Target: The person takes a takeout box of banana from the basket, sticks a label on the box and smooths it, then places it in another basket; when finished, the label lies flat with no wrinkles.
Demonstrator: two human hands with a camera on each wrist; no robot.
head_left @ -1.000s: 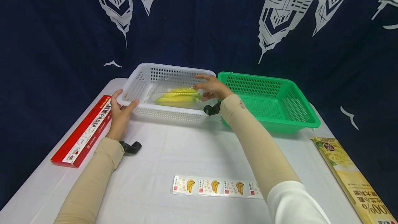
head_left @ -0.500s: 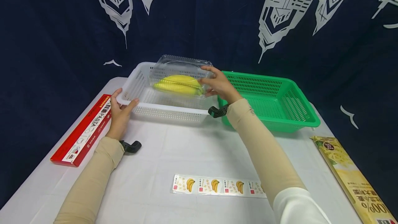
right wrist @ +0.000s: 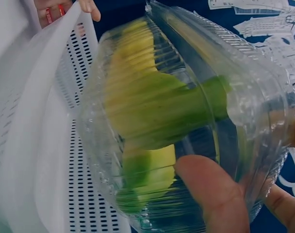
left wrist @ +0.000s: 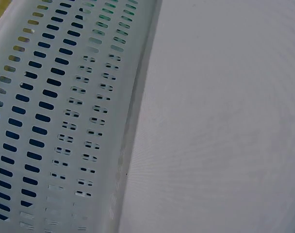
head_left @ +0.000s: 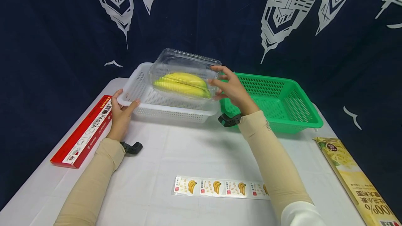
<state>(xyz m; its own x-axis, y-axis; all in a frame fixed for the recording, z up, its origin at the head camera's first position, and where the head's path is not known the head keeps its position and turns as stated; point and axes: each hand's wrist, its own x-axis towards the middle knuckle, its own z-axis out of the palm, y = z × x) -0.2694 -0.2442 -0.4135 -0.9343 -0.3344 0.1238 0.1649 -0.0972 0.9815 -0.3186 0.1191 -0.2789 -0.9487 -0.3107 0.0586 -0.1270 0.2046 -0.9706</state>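
My right hand (head_left: 233, 90) holds a clear plastic clamshell box (head_left: 188, 60) by its right end, above the white basket (head_left: 171, 113). Yellow bananas (head_left: 182, 81) with greenish stems lie inside the box. In the right wrist view the thumb (right wrist: 213, 191) presses the box's end, near the green stems, while other fingers reach round the far side. At the white basket's left front corner, my left hand (head_left: 120, 119) grips the rim, thumb over the front edge. Only the basket's slotted wall and the white tabletop show in the left wrist view.
A green basket (head_left: 279, 125) stands right of the white one. On the left lies a red pasta box (head_left: 83, 132), on the right a yellow pasta packet (head_left: 358, 180). A strip of banana stickers (head_left: 220, 188) lies near the front. Dark printed cloth (head_left: 188, 20) hangs behind.
My right hand has lifted the clamshell with the bananas from inside the white basket, up and slightly right. The left hand has stayed on the basket's rim.
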